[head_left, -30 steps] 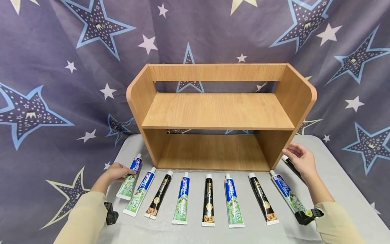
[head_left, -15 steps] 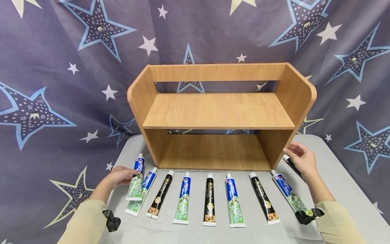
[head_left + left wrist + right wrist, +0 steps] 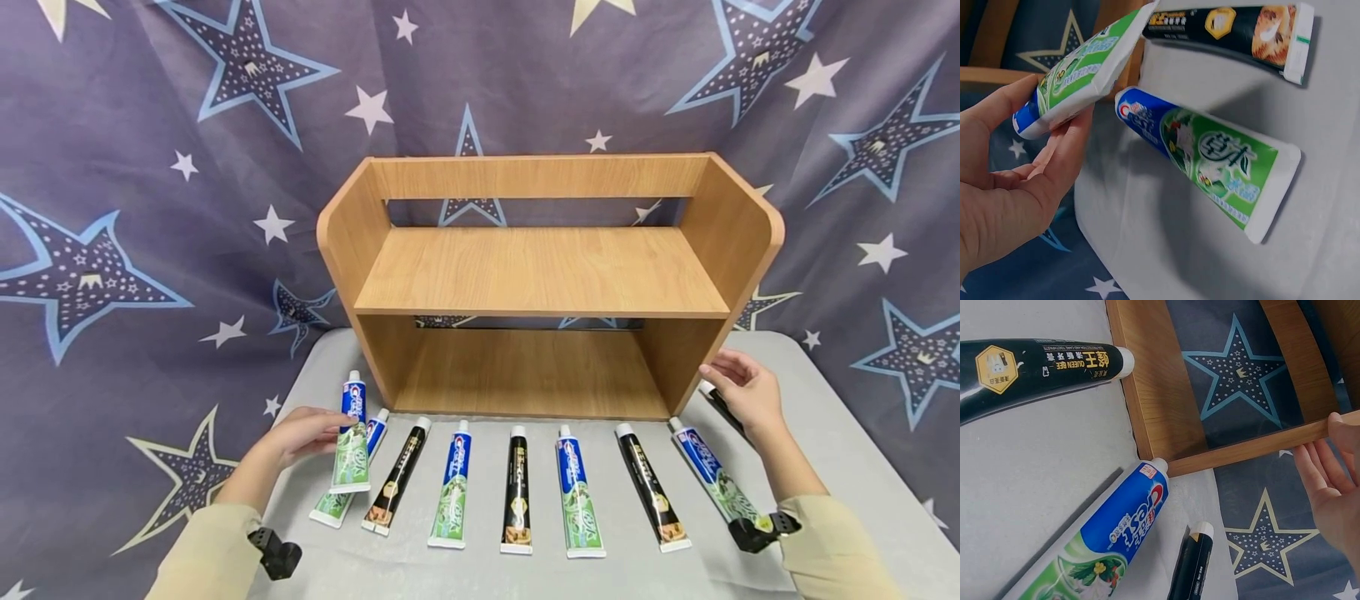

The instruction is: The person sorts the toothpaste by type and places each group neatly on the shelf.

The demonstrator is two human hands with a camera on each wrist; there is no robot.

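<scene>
Over on the left, the left hand [image 3: 303, 432] pinches a blue-green tube [image 3: 351, 460] above a matching tube [image 3: 1210, 156]; at right, the right hand [image 3: 750, 402] grips the wooden shelf [image 3: 540, 271].

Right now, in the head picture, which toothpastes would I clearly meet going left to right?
Held green tube, first black tube, next green tube, second black tube, another green tube, third black tube, last green tube.

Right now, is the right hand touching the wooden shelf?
Touching: the right wrist view shows the right hand pinching the wooden shelf, thumb over its side edge.
</scene>
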